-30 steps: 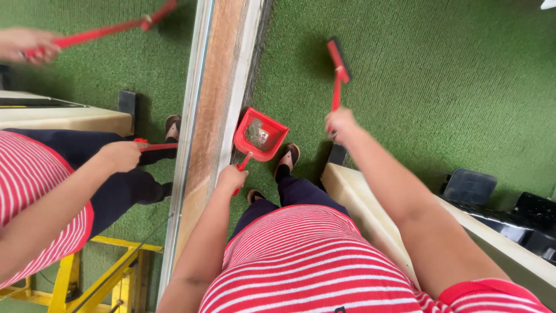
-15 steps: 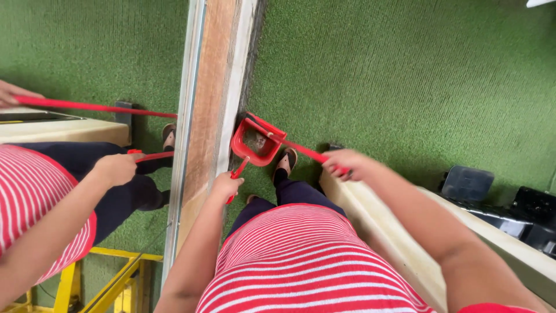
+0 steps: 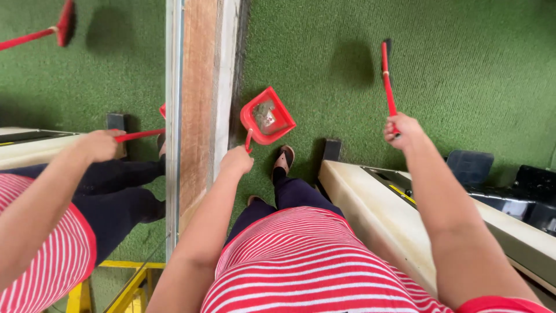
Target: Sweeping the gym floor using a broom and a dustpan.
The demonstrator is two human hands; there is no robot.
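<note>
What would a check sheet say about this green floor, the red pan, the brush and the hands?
Surface: green carpet floor, no loose dirt seen on it.
Job's things: red dustpan with a bit of debris inside; red brush raised over the carpet.
Clutter: dark boxes at the right, beside a cream table.
Hands: left hand grips the dustpan handle; right hand grips the brush handle.
Cables: nothing seen.
Surroundings: wood-framed mirror at the left reflects the person; yellow frame shows in it.
</note>
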